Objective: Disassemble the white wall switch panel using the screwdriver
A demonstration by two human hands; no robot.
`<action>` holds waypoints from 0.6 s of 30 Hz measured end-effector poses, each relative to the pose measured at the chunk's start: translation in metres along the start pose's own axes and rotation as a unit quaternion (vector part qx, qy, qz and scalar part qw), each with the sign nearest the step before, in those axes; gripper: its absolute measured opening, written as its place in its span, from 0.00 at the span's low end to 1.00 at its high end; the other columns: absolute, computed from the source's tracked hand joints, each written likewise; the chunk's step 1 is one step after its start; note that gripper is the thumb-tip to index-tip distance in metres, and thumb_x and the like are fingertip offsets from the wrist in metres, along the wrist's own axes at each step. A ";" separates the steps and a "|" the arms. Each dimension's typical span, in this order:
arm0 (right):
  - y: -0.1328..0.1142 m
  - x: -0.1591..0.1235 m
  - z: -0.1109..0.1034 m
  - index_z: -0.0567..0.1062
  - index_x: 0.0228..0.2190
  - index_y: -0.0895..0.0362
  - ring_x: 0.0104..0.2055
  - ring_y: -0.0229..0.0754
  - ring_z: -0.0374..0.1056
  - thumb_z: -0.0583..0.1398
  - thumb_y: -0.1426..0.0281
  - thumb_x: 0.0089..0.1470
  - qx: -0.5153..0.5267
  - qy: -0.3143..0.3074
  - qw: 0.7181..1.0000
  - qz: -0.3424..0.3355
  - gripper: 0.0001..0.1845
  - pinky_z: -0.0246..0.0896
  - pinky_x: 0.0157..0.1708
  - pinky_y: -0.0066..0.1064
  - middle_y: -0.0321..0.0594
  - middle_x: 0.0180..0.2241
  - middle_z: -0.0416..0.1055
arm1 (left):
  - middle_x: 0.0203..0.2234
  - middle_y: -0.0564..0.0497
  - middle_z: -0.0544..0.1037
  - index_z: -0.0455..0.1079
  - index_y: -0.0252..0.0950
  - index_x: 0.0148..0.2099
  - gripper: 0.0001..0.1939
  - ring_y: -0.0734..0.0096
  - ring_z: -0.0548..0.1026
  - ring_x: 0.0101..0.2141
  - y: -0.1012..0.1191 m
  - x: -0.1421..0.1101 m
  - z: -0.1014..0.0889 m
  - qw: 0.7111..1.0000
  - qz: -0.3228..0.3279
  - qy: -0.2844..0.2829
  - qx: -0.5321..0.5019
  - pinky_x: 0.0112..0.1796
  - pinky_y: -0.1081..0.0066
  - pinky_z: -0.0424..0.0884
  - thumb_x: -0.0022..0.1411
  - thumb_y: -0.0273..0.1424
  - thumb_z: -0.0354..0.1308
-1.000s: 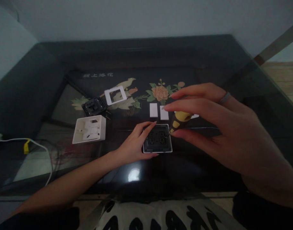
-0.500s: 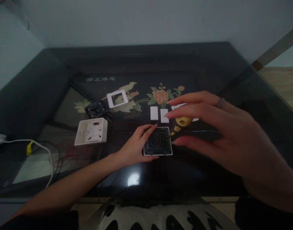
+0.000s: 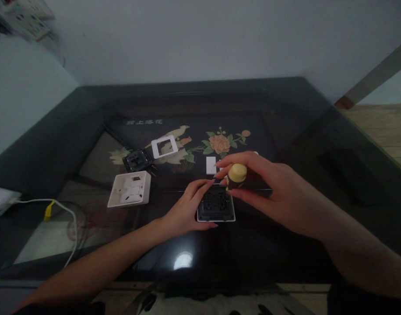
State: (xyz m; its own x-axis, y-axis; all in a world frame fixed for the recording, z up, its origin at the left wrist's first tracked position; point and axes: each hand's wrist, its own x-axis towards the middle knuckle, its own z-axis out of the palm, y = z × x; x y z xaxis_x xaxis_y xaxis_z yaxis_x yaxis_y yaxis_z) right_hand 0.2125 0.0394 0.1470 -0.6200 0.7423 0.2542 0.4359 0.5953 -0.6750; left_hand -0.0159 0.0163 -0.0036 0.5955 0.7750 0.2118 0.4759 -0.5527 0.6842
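On the dark glossy table lies a wall switch (image 3: 216, 205), its black inner plate showing within a white edge. My left hand (image 3: 187, 208) grips it from the left, with fingers along the far edge and the thumb at the near edge. My right hand (image 3: 269, 188) closes its fingertips round a yellow and black screwdriver (image 3: 237, 173). That screwdriver stands nearly upright over the right side of the switch; its tip is hidden. Just beyond are white switch caps (image 3: 211, 165), partly covered by my right fingers.
A white back box (image 3: 130, 189) sits to the left. Behind it are a black switch plate (image 3: 138, 160) with screws and a white frame (image 3: 164, 146). A white cable (image 3: 69, 210) with a yellow tag runs along the left side. A wall borders the table's far edge.
My right hand has closed round the screwdriver handle, which went from leaning right to nearly upright. My left hand keeps its hold on the switch. The view has tilted up slightly.
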 end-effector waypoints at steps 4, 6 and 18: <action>0.004 0.004 0.003 0.67 0.46 0.54 0.42 0.41 0.77 0.62 0.77 0.55 0.075 0.028 0.996 0.030 0.18 0.75 0.41 0.31 0.37 0.41 0.78 | 0.65 0.37 0.49 0.42 0.45 0.71 0.55 0.38 0.51 0.65 0.006 0.000 -0.013 0.999 0.019 0.034 -0.032 0.61 0.38 0.55 0.50 0.59 0.63; 0.006 0.006 0.004 0.68 0.43 0.55 0.41 0.40 0.77 0.64 0.76 0.54 0.096 0.046 0.994 0.031 0.16 0.74 0.41 0.30 0.36 0.39 0.79 | 0.64 0.39 0.54 0.46 0.45 0.70 0.45 0.44 0.55 0.64 0.016 0.003 -0.029 0.996 0.027 0.072 -0.054 0.62 0.42 0.56 0.59 0.55 0.58; 0.002 0.007 0.021 0.78 0.42 0.56 0.41 0.40 0.78 0.68 0.75 0.51 0.246 -0.010 0.969 0.022 0.15 0.74 0.42 0.29 0.35 0.39 0.82 | 0.54 0.49 0.74 0.72 0.46 0.53 0.14 0.59 0.70 0.56 0.087 0.036 -0.081 0.974 0.096 0.173 -0.110 0.57 0.57 0.68 0.66 0.35 0.61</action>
State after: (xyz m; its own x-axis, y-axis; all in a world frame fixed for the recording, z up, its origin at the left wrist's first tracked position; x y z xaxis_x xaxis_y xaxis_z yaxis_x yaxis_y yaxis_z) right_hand 0.1954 0.0393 0.1332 -0.6230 0.7544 0.2066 0.1014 0.3398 -0.9350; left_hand -0.0054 0.0215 0.1199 0.3869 0.7421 0.5474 0.2037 -0.6477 0.7341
